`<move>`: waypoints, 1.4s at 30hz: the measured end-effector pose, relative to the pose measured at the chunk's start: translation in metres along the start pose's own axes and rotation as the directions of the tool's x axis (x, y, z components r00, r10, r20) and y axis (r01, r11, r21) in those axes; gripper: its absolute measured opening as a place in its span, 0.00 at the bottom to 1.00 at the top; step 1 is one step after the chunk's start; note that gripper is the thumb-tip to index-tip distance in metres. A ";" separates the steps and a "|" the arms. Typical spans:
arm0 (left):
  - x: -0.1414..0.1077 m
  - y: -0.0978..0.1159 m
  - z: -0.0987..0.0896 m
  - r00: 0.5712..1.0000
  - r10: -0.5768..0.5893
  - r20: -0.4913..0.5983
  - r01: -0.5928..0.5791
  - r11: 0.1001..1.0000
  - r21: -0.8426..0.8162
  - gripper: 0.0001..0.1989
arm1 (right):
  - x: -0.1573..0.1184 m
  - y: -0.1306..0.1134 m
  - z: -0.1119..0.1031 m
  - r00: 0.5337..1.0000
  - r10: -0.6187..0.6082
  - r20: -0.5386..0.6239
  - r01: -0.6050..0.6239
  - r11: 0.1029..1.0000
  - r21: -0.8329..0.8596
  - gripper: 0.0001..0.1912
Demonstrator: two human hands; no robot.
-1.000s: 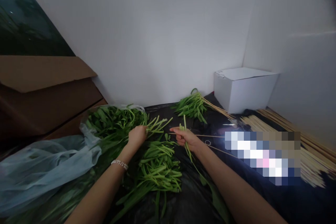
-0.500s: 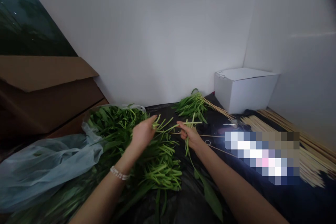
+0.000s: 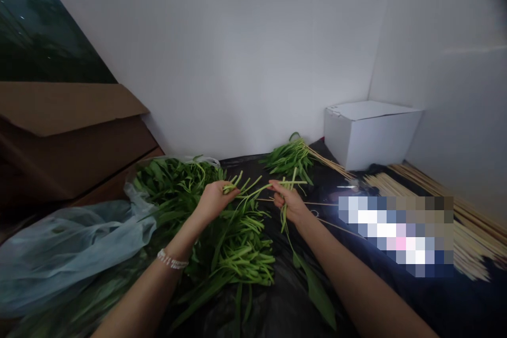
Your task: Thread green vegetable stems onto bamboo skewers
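Observation:
My left hand (image 3: 216, 200) is closed on green stems whose cut ends stick out past the fingers, above the leafy pile. To its right, my right hand (image 3: 289, 202) pinches several green stems (image 3: 295, 183), with one long leaf (image 3: 317, 285) hanging below it. Under and beside my left hand lies a heap of leafy greens (image 3: 247, 261), stem ends to the right. Thin wooden sticks (image 3: 325, 204) pass behind my right hand. Farther back, a bunch of greens (image 3: 291, 158) lies with sticks at its stem end.
A plastic bag (image 3: 79, 253) with greens is at the left, near a cardboard box (image 3: 71, 148). A white box (image 3: 372, 134) stands at the back right by the wall. Bundles of wooden sticks (image 3: 415, 185) lie at the right on black sheeting (image 3: 285, 269). A blurred patch hides part of them.
My left hand has moved slightly left and down, away from my right hand, and its stems show more. My right hand has barely moved.

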State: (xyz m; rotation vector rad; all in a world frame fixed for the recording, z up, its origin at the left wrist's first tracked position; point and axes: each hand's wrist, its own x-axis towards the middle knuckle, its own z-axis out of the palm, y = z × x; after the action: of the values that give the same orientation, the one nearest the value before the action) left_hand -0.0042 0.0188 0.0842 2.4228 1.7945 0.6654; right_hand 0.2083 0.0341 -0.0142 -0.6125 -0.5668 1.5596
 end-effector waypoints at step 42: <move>0.026 -0.018 -0.031 0.986 -0.094 -0.134 0.059 0.966 -0.250 0.13 | -0.002 0.002 0.005 0.998 -0.046 -0.046 0.042 0.995 -0.085 0.18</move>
State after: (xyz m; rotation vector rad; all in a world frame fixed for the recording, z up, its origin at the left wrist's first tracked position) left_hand -0.0260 0.0418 0.1154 2.1833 1.7250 1.0135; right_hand 0.2038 0.0324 -0.0114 -0.6949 -0.6088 1.4816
